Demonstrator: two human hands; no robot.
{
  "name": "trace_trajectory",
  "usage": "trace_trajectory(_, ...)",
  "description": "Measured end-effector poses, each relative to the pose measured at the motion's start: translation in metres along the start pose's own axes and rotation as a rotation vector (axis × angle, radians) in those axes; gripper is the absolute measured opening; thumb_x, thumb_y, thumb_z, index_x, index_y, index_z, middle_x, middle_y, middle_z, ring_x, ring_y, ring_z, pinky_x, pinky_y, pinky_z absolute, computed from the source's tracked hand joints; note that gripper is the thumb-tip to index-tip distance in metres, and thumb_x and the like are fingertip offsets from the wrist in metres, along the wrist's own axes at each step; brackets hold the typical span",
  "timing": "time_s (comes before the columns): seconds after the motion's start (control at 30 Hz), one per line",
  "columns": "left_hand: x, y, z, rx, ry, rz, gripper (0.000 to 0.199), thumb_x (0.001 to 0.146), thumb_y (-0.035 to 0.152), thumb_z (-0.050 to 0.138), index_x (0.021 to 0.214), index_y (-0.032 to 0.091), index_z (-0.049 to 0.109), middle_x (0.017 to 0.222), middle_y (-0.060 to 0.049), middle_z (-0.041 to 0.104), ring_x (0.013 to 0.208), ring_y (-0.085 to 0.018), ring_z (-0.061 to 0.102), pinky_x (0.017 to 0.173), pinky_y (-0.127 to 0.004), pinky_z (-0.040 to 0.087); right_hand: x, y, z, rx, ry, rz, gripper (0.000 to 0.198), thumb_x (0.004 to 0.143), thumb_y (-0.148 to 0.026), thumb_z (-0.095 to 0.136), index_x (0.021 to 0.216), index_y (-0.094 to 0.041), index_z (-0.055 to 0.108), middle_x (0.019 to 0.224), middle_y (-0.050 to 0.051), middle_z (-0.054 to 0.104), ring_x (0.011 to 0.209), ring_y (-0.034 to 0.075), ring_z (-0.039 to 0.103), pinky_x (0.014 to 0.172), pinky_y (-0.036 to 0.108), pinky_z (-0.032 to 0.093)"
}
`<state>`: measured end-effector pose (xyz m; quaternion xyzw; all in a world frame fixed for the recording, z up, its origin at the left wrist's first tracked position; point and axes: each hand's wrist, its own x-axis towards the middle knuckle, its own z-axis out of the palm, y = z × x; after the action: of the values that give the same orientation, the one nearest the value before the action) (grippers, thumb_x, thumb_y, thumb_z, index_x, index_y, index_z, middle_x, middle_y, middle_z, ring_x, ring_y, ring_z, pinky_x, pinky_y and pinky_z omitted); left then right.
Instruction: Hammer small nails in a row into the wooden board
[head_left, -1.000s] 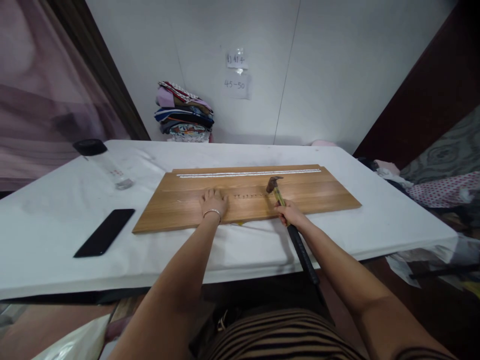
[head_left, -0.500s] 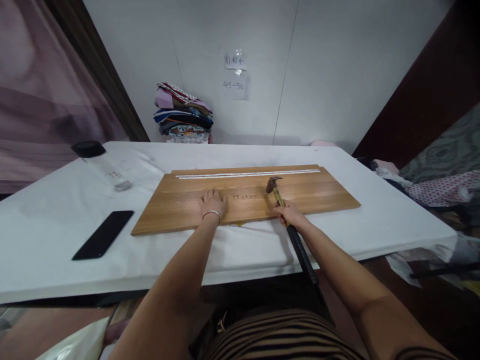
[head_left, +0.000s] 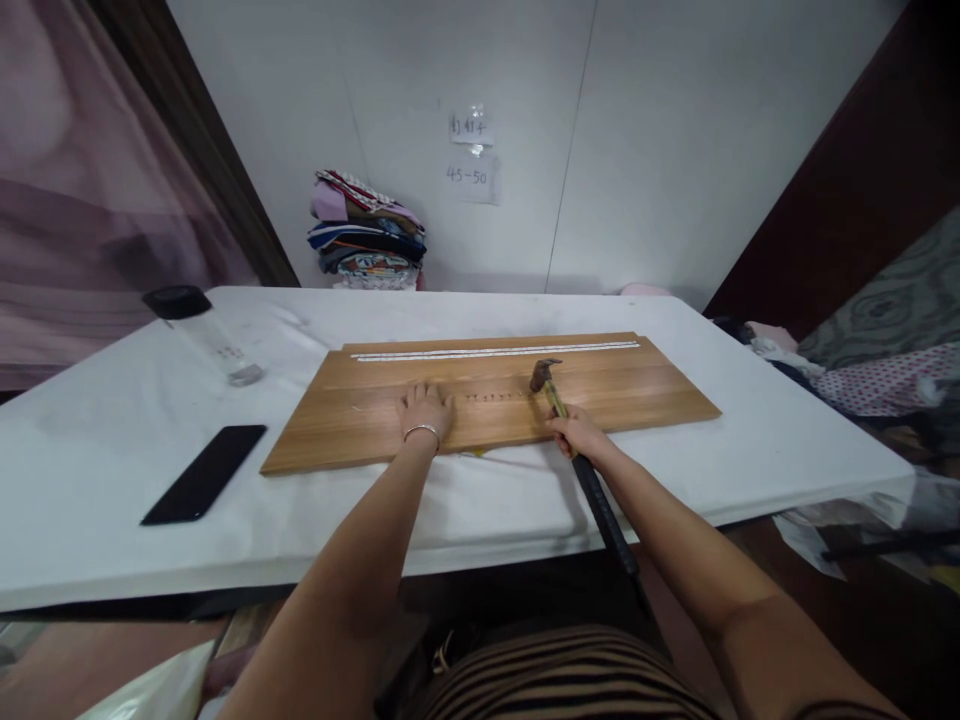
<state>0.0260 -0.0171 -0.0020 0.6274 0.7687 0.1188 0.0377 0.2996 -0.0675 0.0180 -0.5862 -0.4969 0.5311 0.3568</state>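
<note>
My left hand (head_left: 425,411) lies flat on a brown wooden board (head_left: 337,410), fingers spread, a thin bracelet at the wrist. In my right hand (head_left: 576,433) is a claw hammer (head_left: 604,515), gripped partway up, with yellow near the head and a black grip hanging past the board's front edge. The rusty hammer head is over the board, close to the right end of a short row of several small nails (head_left: 501,397). Whether the head touches a nail I cannot make out. Two white strips (head_left: 495,352) run along the board's far side.
The board rests on a table with a white cloth (head_left: 780,440). To the left are a black phone (head_left: 204,475) and a clear bottle (head_left: 214,335) with a black lid, lying on its side. Folded clothes (head_left: 367,232) are stacked by the wall, below paper notes (head_left: 471,178).
The hammer head has shifted very slightly left along the nail row. My left hand stays on the board. The whole view has moved a few pixels.
</note>
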Motion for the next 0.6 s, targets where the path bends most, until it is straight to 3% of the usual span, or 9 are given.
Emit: trace_trajectory(0.6, -0.0014, 0.0011, -0.0039, 0.006, -0.018, -0.002, 0.054, 0.096, 0.042, 0.032, 0.132, 0.016, 0.062, 0.151, -0.017, 0.053, 0.145, -0.031, 0.038, 0.117, -0.051, 0.031, -0.0005, -0.0016, 0.0009, 0.014, 0.01, 0.015, 0.018, 0.07, -0.022, 0.06, 0.082, -0.024, 0.047, 0.037, -0.012, 0.042, 0.028, 0.011, 0.037, 0.032, 0.022, 0.028)
